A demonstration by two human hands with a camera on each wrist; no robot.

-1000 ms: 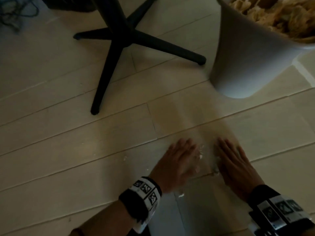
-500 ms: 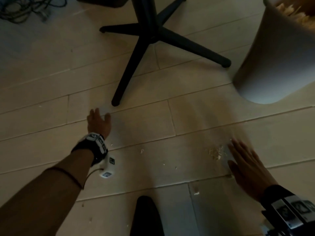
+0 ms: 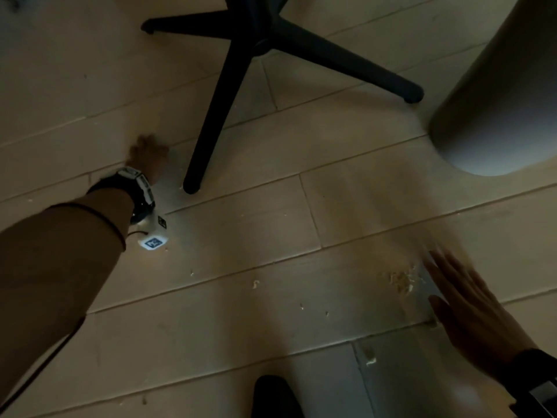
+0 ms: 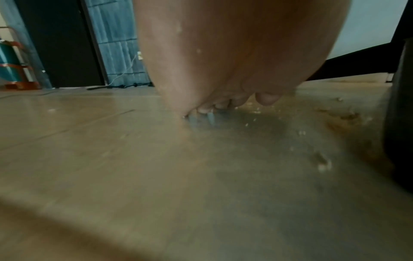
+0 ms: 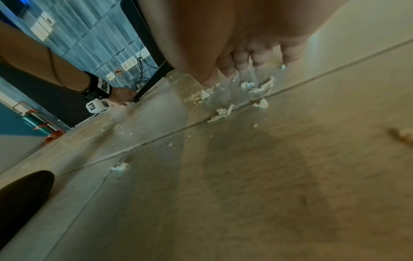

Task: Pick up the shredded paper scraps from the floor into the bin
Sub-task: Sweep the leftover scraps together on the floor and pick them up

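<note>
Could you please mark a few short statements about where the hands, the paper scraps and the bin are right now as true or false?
1. The left hand reaches beside the tip of a black chair-base leg. True.
2. The right hand lies flat with straight fingers next to a small pile of pale shredded paper scraps. True.
3. The right hand holds the white plastic bin. False: the bin stands apart, further up the pale plank floor.
4. All scraps are gathered in one pile. False: loose bits lie scattered between the hands.
5. The left hand carries a big handful of paper. False: its fingertips touch the floor, no handful visible.
</note>
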